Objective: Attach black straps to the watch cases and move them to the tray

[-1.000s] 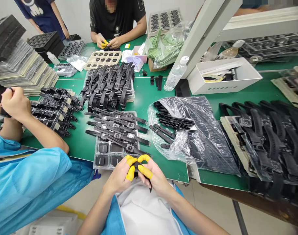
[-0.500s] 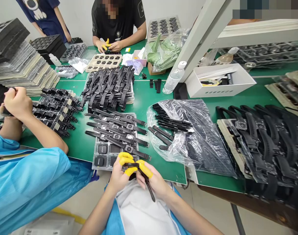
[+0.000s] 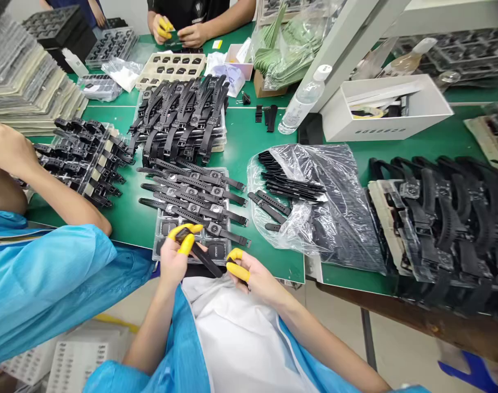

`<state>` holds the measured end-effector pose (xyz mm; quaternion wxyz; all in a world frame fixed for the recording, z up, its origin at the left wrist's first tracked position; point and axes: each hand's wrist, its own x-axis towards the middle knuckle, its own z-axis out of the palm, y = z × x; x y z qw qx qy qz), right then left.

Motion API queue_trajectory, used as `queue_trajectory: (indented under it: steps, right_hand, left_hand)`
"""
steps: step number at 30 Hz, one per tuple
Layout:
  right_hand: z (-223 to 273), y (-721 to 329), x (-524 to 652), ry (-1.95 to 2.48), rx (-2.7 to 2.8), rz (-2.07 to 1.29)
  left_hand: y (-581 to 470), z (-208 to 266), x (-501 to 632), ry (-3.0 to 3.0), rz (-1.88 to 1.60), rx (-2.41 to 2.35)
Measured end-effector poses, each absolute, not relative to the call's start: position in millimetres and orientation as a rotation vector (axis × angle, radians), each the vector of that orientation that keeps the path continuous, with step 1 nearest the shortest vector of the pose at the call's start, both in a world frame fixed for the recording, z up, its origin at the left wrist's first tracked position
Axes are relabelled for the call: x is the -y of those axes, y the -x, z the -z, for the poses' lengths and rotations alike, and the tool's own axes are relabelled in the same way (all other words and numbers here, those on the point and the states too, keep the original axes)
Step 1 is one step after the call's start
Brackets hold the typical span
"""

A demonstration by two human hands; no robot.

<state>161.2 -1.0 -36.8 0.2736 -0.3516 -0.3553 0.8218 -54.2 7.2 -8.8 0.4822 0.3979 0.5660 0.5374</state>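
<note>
My left hand (image 3: 175, 256), with yellow finger cots, pinches a black smartwatch by its body. One black strap (image 3: 208, 260) hangs from it down and to the right, towards my lap. My right hand (image 3: 251, 275), also in yellow cots, is closed just right of the strap's end. A small dark piece shows between its thumb and forefinger; its kind is unclear. Beyond my hands lies a clear tray (image 3: 155, 240) with several strapped watches (image 3: 193, 208) across it. Square black watch bodies (image 3: 216, 251) without straps sit in its near compartments.
An open plastic bag (image 3: 334, 218) of black straps lies right of the tray. More watches are stacked behind it and on the right (image 3: 432, 218). A water bottle (image 3: 304, 101) and white box (image 3: 388, 123) stand farther back. A co-worker's blue sleeve (image 3: 64, 278) is close on the left.
My hands have come apart: the left, with the watch, moved left, and the right now holds a small dark piece away from it. The view has tilted downward.
</note>
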Motion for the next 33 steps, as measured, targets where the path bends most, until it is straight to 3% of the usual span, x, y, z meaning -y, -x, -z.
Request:
queue_trajectory:
  steps: [3,9,33]
  right_hand:
    - [33,-157,1,0.907,0.954,-2.159]
    - [23,-153,-3,0.879,0.985,-2.198]
    - [28,-146,-1,0.743,0.472,-2.252]
  left_hand:
    - [40,22,4,-1.265,-1.010,-1.298]
    - [31,31,8,-1.915,-0.882,-1.187]
    - [35,22,8,-2.098,-0.842,-1.183]
